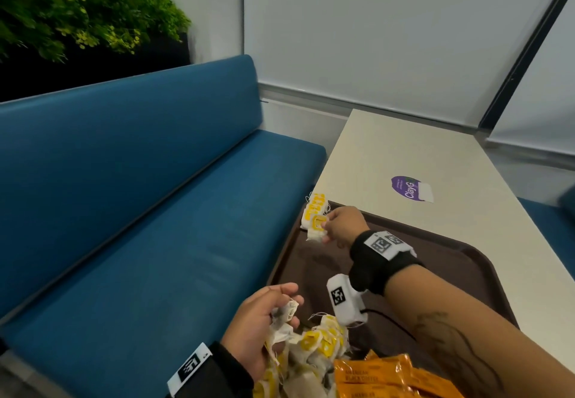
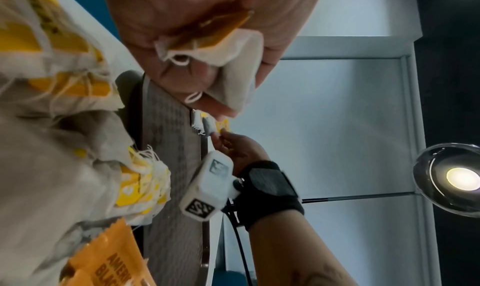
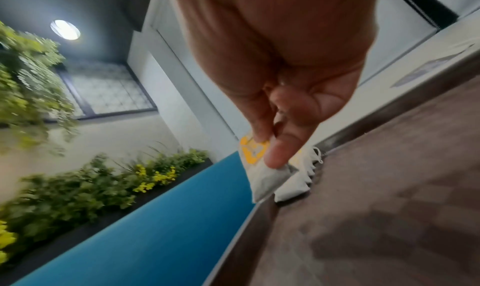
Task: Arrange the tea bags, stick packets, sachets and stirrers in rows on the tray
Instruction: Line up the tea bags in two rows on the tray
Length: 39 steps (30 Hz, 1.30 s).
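Observation:
A brown tray (image 1: 435, 260) lies on the white table. At its far left corner stands a short row of tea bags (image 1: 315, 207) with yellow tags. My right hand (image 1: 334, 226) pinches one tea bag (image 1: 317, 228) by its tag at the near end of that row; the right wrist view shows that tea bag (image 3: 265, 177) hanging over the tray rim beside the row (image 3: 298, 179). My left hand (image 1: 264, 316) grips a tea bag (image 2: 228, 70) above a loose heap of tea bags (image 1: 314, 357) at the tray's near left. Orange stick packets (image 1: 392, 379) lie beside the heap.
A blue bench (image 1: 155, 226) runs along the table's left edge, with plants (image 1: 77, 15) behind it. A purple sticker (image 1: 410, 188) sits on the white table (image 1: 404, 148) beyond the tray. The tray's middle and right side show bare brown surface.

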Available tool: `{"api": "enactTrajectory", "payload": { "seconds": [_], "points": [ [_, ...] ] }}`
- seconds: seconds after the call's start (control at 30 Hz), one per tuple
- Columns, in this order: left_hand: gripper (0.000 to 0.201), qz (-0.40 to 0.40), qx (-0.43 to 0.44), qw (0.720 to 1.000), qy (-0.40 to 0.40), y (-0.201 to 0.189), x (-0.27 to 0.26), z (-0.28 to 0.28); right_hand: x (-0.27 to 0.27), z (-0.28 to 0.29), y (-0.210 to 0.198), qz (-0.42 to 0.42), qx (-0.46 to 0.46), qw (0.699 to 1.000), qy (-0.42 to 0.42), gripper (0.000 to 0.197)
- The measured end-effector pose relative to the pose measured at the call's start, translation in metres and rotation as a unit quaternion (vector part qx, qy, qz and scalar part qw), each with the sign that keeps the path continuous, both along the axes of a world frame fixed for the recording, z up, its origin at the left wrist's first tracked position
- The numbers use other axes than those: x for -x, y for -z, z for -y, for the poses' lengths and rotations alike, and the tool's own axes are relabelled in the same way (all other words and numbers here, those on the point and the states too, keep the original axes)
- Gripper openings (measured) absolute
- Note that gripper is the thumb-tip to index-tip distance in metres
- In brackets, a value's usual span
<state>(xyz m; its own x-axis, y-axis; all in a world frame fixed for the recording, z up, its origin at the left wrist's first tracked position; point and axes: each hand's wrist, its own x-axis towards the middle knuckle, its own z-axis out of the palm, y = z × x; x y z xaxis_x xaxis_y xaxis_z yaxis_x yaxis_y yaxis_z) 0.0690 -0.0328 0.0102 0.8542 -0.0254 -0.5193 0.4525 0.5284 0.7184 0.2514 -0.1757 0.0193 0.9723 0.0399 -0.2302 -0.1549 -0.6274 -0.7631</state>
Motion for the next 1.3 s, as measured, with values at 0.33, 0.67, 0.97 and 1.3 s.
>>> {"api": "enactTrajectory", "payload": {
  "seconds": [0.33,0.67,0.97,1.3],
  "points": [
    [0.025,0.012,-0.011,1.000,0.021,0.008,-0.009,-0.018,-0.046,-0.019,0.027,-0.039,0.031,0.998,0.025,0.029],
    [0.030,0.017,-0.002,1.000,0.025,0.005,-0.007,-0.019,-0.047,-0.019,0.030,0.000,0.129,0.990,0.058,0.022],
    [0.046,0.024,0.037,0.999,0.014,-0.015,-0.002,0.015,0.071,0.028,-0.028,-0.054,-0.123,0.981,-0.141,0.018],
    [0.038,0.079,-0.028,0.996,0.040,-0.018,0.017,0.061,0.167,0.069,-0.044,0.030,-0.084,0.972,-0.216,0.030]
  ]
}}
